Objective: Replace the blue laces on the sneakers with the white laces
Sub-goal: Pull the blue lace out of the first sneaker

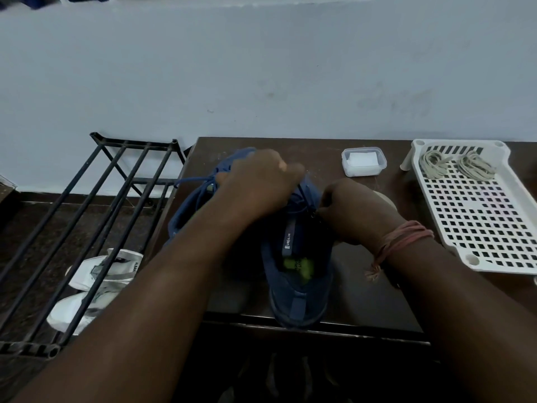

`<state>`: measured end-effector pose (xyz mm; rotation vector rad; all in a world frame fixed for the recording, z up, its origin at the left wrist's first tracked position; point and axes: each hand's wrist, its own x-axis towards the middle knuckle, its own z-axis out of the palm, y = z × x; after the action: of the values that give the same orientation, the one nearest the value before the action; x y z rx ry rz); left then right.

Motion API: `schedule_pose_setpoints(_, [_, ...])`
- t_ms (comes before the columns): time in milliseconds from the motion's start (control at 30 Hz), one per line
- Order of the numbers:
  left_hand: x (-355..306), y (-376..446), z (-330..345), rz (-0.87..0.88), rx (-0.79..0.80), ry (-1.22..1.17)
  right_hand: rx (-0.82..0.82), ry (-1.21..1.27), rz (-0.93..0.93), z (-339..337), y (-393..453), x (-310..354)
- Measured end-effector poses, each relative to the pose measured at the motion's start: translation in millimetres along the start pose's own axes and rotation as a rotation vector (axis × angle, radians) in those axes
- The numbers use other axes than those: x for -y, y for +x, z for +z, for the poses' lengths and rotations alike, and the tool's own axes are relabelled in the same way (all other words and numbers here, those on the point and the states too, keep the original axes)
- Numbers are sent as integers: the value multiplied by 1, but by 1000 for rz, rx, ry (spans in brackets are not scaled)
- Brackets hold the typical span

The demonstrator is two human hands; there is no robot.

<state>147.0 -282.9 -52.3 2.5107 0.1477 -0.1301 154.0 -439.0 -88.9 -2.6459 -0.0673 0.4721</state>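
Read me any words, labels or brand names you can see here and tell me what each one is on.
"ALBAN", cut off at the edge: on the white bag under the black rack.
Tongue label of the blue sneaker: print too blurred to read.
Green insole print: unreadable.

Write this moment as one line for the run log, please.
stage: unlacing | left hand: pinches blue lace | right hand: pinches lace at sneaker | white laces: untouched in tray

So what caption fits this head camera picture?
Both hands, left and right, work the blue lace out of a blue sneaker.
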Motion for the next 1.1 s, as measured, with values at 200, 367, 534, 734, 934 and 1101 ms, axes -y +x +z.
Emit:
schedule_pose_setpoints(200, [4,4,-20,-183,-78,-1034,-45,46,-137,3,-8,10])
schedule_pose_setpoints(367, [15,12,-35,-97,-415,-1420,41,-62,-185,10,-9,14])
schedule_pose_setpoints(534, [26,14,-42,-197,-486,-1039,7,-125,-213,27,-7,16])
schedule_pose_setpoints(734, [24,-2,-6,-210,-177,79,-145,-137,-232,34,-2,20])
schedule_pose_setpoints(934, [39,5,8,-23,-12,338,-429,7,-87,4,-5,11])
schedule_pose_setpoints(1101, [44,8,4,4,-27,337,-454,-51,152,-6,-3,-7])
